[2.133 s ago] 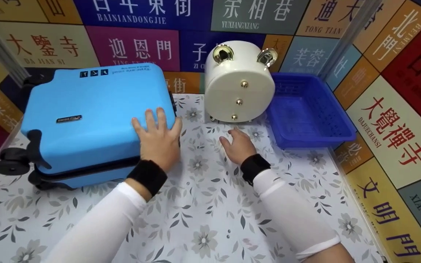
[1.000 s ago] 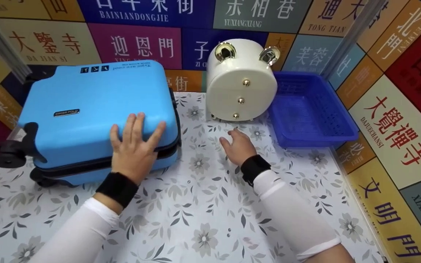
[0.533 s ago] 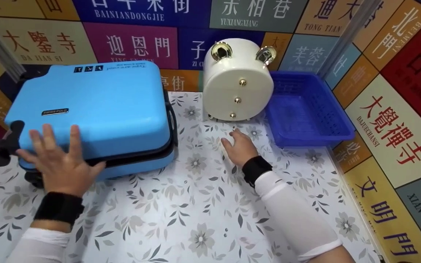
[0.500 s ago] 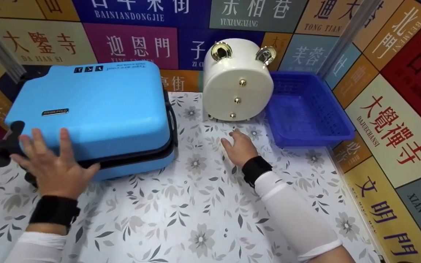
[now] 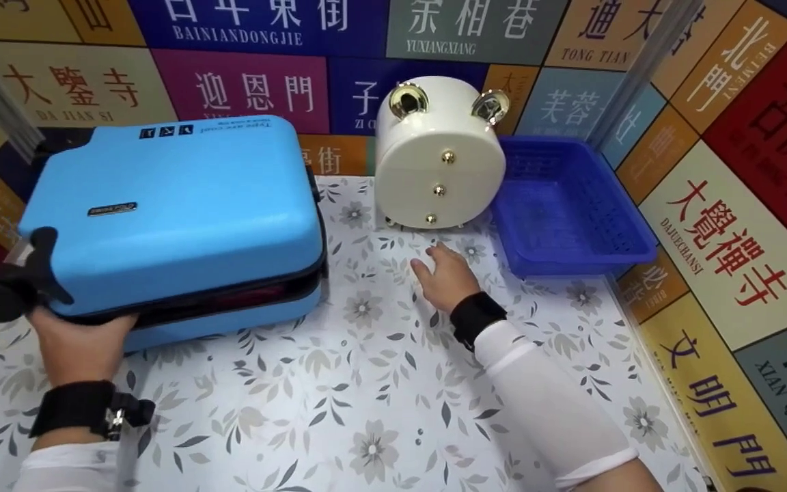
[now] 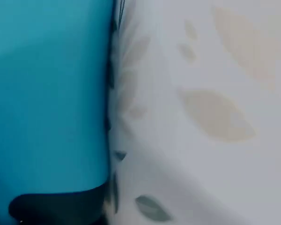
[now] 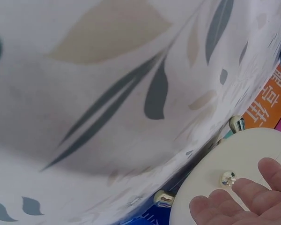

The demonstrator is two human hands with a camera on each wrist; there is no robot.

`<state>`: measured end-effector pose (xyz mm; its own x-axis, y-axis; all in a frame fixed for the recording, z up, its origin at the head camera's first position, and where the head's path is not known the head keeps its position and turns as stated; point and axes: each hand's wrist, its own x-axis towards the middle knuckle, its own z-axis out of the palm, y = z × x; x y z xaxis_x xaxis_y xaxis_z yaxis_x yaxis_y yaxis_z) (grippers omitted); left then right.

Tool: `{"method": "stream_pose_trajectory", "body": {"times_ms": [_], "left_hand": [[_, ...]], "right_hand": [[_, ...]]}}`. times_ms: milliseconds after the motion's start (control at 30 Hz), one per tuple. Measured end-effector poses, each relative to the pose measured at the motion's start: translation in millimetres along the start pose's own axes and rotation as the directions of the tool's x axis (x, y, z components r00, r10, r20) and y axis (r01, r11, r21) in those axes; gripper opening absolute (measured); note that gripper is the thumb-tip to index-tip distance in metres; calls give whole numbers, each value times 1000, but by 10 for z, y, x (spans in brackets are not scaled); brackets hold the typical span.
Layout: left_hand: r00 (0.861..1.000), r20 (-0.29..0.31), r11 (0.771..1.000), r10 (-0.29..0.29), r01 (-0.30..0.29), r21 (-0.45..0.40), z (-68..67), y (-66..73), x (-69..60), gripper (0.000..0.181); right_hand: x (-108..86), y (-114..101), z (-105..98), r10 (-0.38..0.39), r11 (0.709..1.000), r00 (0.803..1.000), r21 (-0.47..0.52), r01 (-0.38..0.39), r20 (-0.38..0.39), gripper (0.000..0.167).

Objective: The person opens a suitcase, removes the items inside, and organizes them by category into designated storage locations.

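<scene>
A light blue suitcase [image 5: 182, 198] lies flat on the flowered cloth, its black wheels to the left. My left hand [image 5: 79, 345] holds its front left corner by the seam. The fingers are hidden behind the shell; the thumb side shows. Along the front, the seam stands slightly apart, with something dark reddish inside. Only the blue shell and cloth appear in the left wrist view. My right hand [image 5: 449, 279] rests on the cloth, fingers relaxed and holding nothing. Just beyond it stands a cream, rounded drawer box [image 5: 438, 174] with gold knobs and gold-rimmed ears.
A blue plastic basket [image 5: 574, 263] sits to the right of the cream box. Walls of coloured panels with lettering [image 5: 243, 89] close off the back and both sides. The flowered cloth [image 5: 311, 410] covers the table.
My left hand has slid left along the suitcase's front, from the right end to the left corner, and its fingers have gone out of sight. The seam gap looks wider. My right hand stays put.
</scene>
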<state>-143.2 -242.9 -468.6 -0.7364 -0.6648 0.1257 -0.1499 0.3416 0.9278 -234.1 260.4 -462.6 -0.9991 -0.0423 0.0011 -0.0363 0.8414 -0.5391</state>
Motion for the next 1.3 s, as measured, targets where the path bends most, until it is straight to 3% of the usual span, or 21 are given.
{"method": "stream_pose_trajectory", "body": {"times_ms": [133, 233, 300, 467, 600, 667, 733, 767, 833, 900, 967, 1067, 1133, 1200, 1300], "left_hand": [[1000, 5, 999, -29, 28, 45, -13, 26, -62, 120], [996, 1, 988, -92, 91, 125, 56, 51, -215, 119], [995, -1, 983, -96, 95, 157, 108, 68, -323, 117], [1000, 15, 992, 23, -25, 124, 202, 97, -539, 96], [990, 86, 986, 111, -120, 113, 219, 107, -666, 60], [969, 128, 961, 212, -231, 154, 217, 111, -699, 40], [924, 196, 911, 327, -364, 194, 190, 105, -673, 28], [895, 248, 880, 370, -424, 216, 164, 98, -627, 29], [841, 340, 829, 421, -509, 233, 117, 93, -501, 34], [813, 405, 820, 419, -530, 216, 82, 99, -360, 39], [818, 421, 841, 392, -504, 195, 52, 88, -239, 56], [824, 404, 869, 397, -480, 123, 79, 70, -168, 86], [829, 415, 892, 374, -444, 84, 120, 62, -174, 97], [826, 440, 901, 353, -427, 79, 144, 63, -211, 104], [819, 467, 903, 333, -420, 94, 167, 95, -278, 106]], "right_hand": [[17, -69, 14, -10, 1000, 1000, -3, 10, -10, 63], [-2, -168, 48, -15, 1000, 1000, -1, 15, -9, 61], [-33, -285, 93, -38, 999, 999, 21, 38, -6, 57], [-172, -684, 213, -180, 978, 983, 114, 174, 45, 49], [-263, -930, 283, -247, 966, 963, 105, 236, 106, 56], [-249, -965, 288, -234, 971, 966, 78, 226, 113, 60], [-204, -951, 276, -210, 977, 971, 70, 203, 114, 64], [-182, -939, 269, -197, 979, 974, 72, 190, 116, 65], [-169, -916, 252, -183, 982, 976, 71, 175, 115, 64], [-208, -941, 243, -193, 981, 974, 46, 189, 121, 62], [-280, -1036, 303, -216, 976, 967, 4, 217, 137, 61], [-427, -1226, 415, -276, 956, 942, -53, 290, 190, 60], [-518, -1346, 495, -304, 942, 921, -64, 328, 243, 63], [-586, -1435, 573, -324, 932, 901, -68, 357, 290, 64], [-631, -1498, 656, -336, 922, 891, -88, 378, 307, 66]]}}
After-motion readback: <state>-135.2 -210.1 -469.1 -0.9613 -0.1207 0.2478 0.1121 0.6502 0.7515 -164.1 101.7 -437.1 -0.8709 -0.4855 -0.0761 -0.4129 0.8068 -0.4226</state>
